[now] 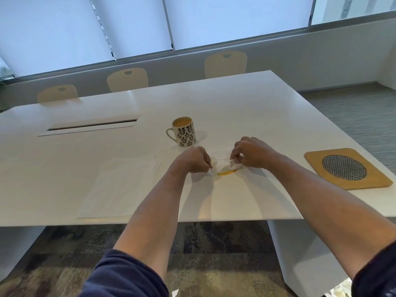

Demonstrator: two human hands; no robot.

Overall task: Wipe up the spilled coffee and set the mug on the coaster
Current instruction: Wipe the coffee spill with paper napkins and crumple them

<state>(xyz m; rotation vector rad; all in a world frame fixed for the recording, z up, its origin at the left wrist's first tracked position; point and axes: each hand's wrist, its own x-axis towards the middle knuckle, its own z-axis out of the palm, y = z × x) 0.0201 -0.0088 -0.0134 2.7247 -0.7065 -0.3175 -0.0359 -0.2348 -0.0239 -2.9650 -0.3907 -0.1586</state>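
Both hands pinched one crumpled tissue (224, 164) over the spill (226, 173), the left hand (194, 160) at its 9 o'clock end and the right hand (249, 152) at its 3 o'clock end, likely bunching it so it would soak rather than smear. The mug (184, 131), nearly full, stood at 11 o'clock of the spill, clear of the wiping. The coaster (347, 168) waited at 3 o'clock on the tabletop (246, 103), well apart

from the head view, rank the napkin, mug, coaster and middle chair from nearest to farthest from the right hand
1. Napkin: pinched by the right hand.
2. Mug: on the table, beyond the hand and to its left.
3. Coaster: on the table, to the hand's right; not clearly farther than the mug.
4. Middle chair: across the table.
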